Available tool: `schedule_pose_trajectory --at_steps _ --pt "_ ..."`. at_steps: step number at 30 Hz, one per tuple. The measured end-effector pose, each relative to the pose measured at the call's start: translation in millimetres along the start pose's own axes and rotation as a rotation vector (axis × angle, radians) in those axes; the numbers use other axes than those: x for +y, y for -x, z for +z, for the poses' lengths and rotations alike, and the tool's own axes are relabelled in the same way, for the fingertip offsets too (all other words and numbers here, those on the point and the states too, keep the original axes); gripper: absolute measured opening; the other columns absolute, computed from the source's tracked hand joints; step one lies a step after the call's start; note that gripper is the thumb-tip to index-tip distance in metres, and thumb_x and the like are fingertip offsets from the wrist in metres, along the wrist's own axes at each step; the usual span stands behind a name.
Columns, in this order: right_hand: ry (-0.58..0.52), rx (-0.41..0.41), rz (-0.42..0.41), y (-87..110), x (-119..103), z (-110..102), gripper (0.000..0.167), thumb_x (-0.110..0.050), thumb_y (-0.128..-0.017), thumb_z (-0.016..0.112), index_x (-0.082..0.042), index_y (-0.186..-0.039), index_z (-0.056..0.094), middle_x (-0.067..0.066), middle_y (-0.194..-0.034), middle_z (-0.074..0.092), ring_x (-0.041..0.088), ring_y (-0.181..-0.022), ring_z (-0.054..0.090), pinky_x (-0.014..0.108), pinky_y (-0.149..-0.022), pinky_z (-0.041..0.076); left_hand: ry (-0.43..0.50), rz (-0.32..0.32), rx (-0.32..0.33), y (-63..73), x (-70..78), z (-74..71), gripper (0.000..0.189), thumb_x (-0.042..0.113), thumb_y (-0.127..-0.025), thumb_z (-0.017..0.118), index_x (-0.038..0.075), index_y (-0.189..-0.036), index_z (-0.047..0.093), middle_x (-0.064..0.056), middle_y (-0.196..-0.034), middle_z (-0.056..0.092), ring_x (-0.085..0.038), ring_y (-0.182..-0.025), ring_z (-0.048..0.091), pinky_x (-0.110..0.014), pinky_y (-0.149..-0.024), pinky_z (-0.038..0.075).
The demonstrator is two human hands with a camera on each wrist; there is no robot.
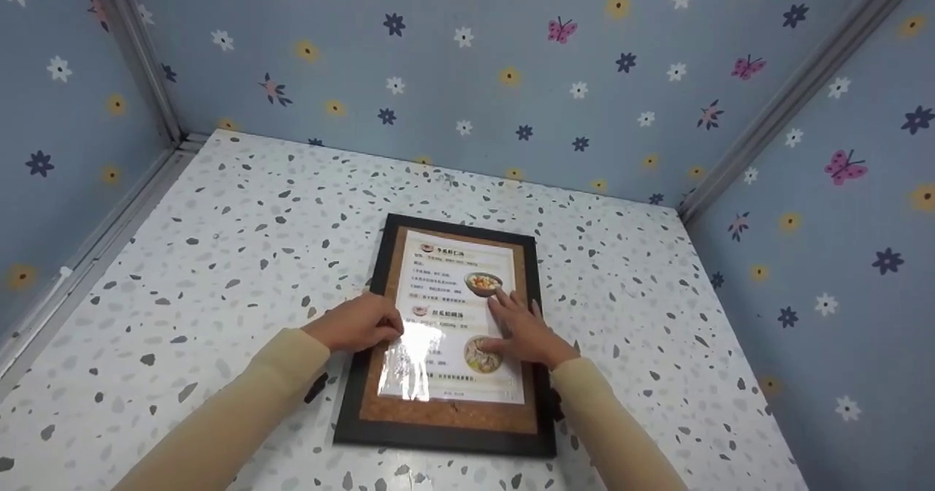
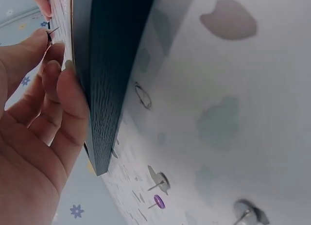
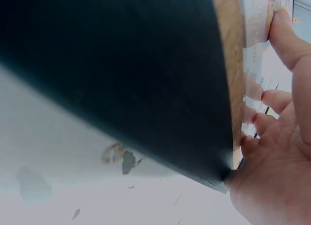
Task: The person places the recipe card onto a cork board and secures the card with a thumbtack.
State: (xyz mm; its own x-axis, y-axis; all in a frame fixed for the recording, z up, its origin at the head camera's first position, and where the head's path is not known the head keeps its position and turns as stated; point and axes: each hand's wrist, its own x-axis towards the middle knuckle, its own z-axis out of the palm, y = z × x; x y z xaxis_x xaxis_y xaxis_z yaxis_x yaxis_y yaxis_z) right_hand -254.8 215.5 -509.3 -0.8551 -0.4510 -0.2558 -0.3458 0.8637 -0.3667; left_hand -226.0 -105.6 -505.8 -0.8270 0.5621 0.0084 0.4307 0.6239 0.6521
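Observation:
A cork board with a black frame (image 1: 445, 438) lies flat on the speckled table. On its cork rests a glossy printed recipe sheet (image 1: 447, 345) with two pictures of bowls of food. At the sheet's left edge, my left hand (image 1: 358, 323) pinches a thumbtack (image 2: 50, 35) between thumb and forefinger; the pin's thin point shows in the left wrist view. My right hand (image 1: 527, 334) spreads its fingers over the right side of the sheet, fingertips touching its surface beside the two bowl pictures. In the right wrist view its palm edge meets the black frame.
On the table (image 1: 241, 206) left of the board lie several loose thumbtacks, among them a purple thumbtack (image 2: 159, 201) and a grey thumbtack (image 2: 160, 181), pins sticking up. Flowered blue panels (image 1: 453, 74) stand behind the table and along both sides.

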Motion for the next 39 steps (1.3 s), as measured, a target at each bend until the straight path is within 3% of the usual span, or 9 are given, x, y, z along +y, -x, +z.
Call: schedule_pose_trajectory --at_steps 5,19,26,32,39 --pt "0.001 0.002 -0.006 0.0 -0.7 -1.5 0.094 -0.059 -0.086 0.066 -0.015 -0.157 0.024 0.004 -0.164 0.007 0.03 -0.15 0.0 0.051 -0.116 -0.005 0.005 -0.06 -0.042 -4.5 0.7 -2.0 0.004 0.013 -0.088 0.074 0.014 -0.089 0.078 0.008 -0.081 0.067 -0.009 -0.074 0.059 -0.031 -0.07 0.051" --pt "0.014 0.013 -0.035 -2.8 3.2 -10.0 0.092 -0.059 -0.088 0.064 -0.013 -0.158 0.024 0.006 -0.165 0.007 0.033 -0.149 0.0 0.053 -0.116 -0.005 0.024 -0.071 -0.052 -13.3 3.5 -9.1 0.005 0.016 -0.087 0.076 0.014 -0.089 0.08 0.008 -0.079 0.064 -0.012 -0.075 0.058 -0.033 -0.073 0.05" --pt "0.024 0.017 -0.045 -1.9 5.0 -8.4 0.093 -0.06 -0.088 0.063 -0.013 -0.157 0.025 0.008 -0.164 0.007 0.034 -0.149 0.0 0.054 -0.116 -0.004 0.027 -0.068 -0.088 -16.1 3.5 -8.2 0.004 0.013 -0.083 0.079 0.012 -0.087 0.079 0.009 -0.076 0.066 -0.011 -0.07 0.059 -0.03 -0.067 0.051" --pt "0.019 0.015 -0.053 -0.6 4.0 -4.8 0.092 -0.059 -0.088 0.064 -0.012 -0.157 0.025 0.009 -0.164 0.007 0.036 -0.149 0.001 0.056 -0.115 -0.004 0.046 -0.076 -0.165 -21.8 2.9 -10.5 0.001 0.011 -0.082 0.079 0.01 -0.081 0.078 0.006 -0.071 0.067 -0.01 -0.062 0.058 -0.027 -0.059 0.048" --pt "-0.002 -0.009 -0.03 1.0 2.3 -1.6 0.093 -0.061 -0.088 0.063 -0.014 -0.158 0.023 0.006 -0.165 0.006 0.032 -0.149 -0.001 0.053 -0.116 -0.005 0.052 -0.116 -0.304 -24.6 4.3 -16.3 0.006 0.008 -0.083 0.078 0.01 -0.077 0.077 0.003 -0.066 0.066 -0.01 -0.056 0.056 -0.025 -0.052 0.044"
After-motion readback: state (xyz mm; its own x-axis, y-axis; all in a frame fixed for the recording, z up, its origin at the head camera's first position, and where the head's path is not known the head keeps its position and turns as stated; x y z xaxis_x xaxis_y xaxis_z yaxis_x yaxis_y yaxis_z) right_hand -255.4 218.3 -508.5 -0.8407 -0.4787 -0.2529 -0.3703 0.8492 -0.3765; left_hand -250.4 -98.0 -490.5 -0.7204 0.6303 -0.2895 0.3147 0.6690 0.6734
